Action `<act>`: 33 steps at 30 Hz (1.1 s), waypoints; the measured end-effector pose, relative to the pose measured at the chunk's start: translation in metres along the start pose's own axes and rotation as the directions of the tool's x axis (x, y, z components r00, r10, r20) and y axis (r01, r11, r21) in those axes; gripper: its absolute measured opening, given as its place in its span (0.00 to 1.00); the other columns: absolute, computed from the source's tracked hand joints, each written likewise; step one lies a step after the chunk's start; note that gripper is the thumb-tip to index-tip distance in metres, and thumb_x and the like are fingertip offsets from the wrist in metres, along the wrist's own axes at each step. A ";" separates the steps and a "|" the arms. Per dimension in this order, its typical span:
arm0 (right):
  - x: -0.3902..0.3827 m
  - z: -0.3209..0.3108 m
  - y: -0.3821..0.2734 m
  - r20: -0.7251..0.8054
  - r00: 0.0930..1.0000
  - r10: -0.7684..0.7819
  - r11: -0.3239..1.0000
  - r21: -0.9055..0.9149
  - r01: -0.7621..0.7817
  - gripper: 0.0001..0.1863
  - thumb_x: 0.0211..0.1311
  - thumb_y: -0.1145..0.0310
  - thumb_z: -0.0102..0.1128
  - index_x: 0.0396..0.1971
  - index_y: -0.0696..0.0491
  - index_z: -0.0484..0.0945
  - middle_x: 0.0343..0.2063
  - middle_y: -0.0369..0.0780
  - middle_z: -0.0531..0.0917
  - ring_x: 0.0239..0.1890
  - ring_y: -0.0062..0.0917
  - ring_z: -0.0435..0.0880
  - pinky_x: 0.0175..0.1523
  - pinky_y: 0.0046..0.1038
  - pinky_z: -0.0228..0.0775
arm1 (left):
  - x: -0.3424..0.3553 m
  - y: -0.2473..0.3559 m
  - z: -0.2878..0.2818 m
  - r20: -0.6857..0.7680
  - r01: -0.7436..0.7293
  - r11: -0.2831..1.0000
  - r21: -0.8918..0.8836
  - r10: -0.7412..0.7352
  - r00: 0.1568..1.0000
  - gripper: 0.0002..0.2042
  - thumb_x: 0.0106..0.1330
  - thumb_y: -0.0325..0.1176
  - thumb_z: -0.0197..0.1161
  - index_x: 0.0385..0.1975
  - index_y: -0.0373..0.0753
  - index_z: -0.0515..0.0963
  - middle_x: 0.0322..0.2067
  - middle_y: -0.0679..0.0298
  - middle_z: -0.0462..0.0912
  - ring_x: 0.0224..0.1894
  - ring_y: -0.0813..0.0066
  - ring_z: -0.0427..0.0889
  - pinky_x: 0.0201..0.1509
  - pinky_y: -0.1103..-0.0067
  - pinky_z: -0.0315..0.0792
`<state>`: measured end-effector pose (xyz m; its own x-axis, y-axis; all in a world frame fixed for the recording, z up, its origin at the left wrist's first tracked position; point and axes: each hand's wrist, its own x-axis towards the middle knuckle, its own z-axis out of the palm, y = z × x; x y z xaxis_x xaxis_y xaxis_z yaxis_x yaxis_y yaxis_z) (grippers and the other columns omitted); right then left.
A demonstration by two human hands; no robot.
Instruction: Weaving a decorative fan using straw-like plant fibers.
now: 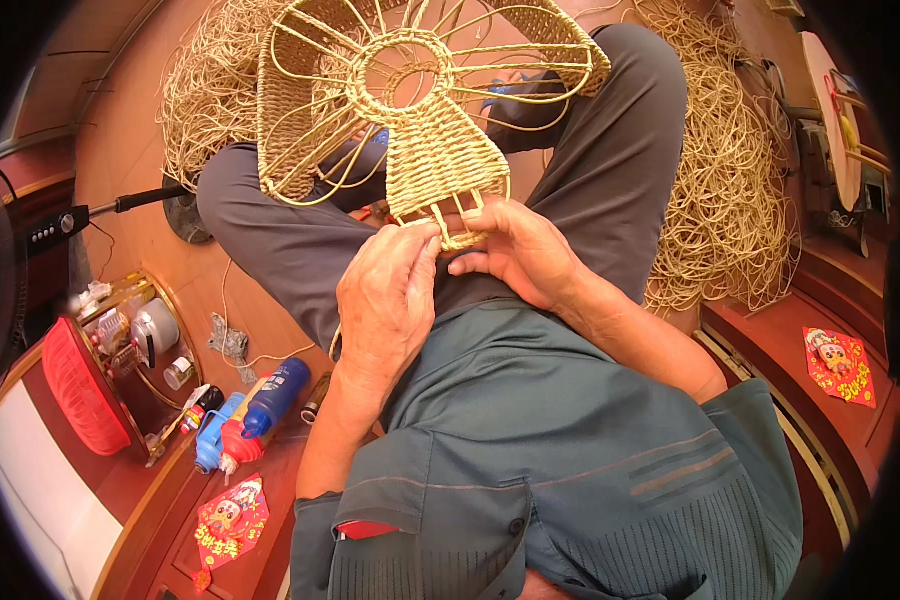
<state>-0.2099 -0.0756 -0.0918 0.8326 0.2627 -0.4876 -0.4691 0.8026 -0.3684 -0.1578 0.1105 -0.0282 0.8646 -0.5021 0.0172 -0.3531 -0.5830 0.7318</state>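
Across my lap rests a half-woven basket (445, 160) of straw-coloured twisted cord on a wire frame. Bare wire spokes fan out from a round woven ring (358, 88) at its middle. A tightly woven panel tapers out toward me, and short wire ends stick out at its near edge. My left hand (385, 290) pinches cord at the left corner of that edge. On the right corner, my right hand (525, 250) grips the edge with its fingers curled around it. The fingertips partly hide the cord between them.
Large heaps of loose cord lie on the floor at the right (725, 170) and at the far left (210, 95). A fan (55, 230) stands on the left. Bottles, a blue flask (278, 395) and a red basket (88, 385) are at the lower left. A round-topped stool (832, 120) is at the right.
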 end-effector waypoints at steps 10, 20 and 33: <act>-0.002 0.016 -0.010 -0.083 0.996 -0.044 0.987 -0.155 0.031 0.21 0.72 0.65 0.59 0.62 0.52 0.74 0.54 0.37 0.84 0.53 0.22 0.84 0.53 0.31 0.80 | -0.002 0.010 0.001 0.003 0.137 0.990 -0.026 -0.137 0.991 0.08 0.75 0.27 0.63 0.48 0.31 0.84 0.35 0.57 0.87 0.35 0.71 0.86 0.43 0.75 0.78; 0.000 0.014 -0.014 -0.094 0.995 -0.039 0.964 -0.264 0.013 0.19 0.70 0.64 0.65 0.57 0.52 0.78 0.51 0.35 0.87 0.48 0.16 0.85 0.50 0.24 0.79 | -0.011 0.013 0.015 0.016 0.410 0.835 -0.366 -0.435 0.900 0.08 0.78 0.28 0.63 0.49 0.33 0.84 0.36 0.66 0.87 0.36 0.83 0.83 0.42 0.82 0.79; 0.003 0.012 -0.017 -0.020 1.000 -0.007 0.970 -0.243 0.002 0.20 0.68 0.65 0.69 0.57 0.51 0.79 0.51 0.33 0.87 0.50 0.14 0.83 0.52 0.23 0.76 | -0.014 0.003 0.025 0.005 0.335 0.699 -0.632 -0.429 0.903 0.06 0.76 0.25 0.65 0.48 0.32 0.82 0.45 0.64 0.86 0.39 0.83 0.84 0.44 0.84 0.80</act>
<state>-0.1962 -0.0822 -0.0776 0.8300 0.2462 -0.5005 -0.5247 0.6491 -0.5508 -0.1802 0.1003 -0.0429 0.9307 -0.2064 -0.3019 0.2692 -0.1721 0.9476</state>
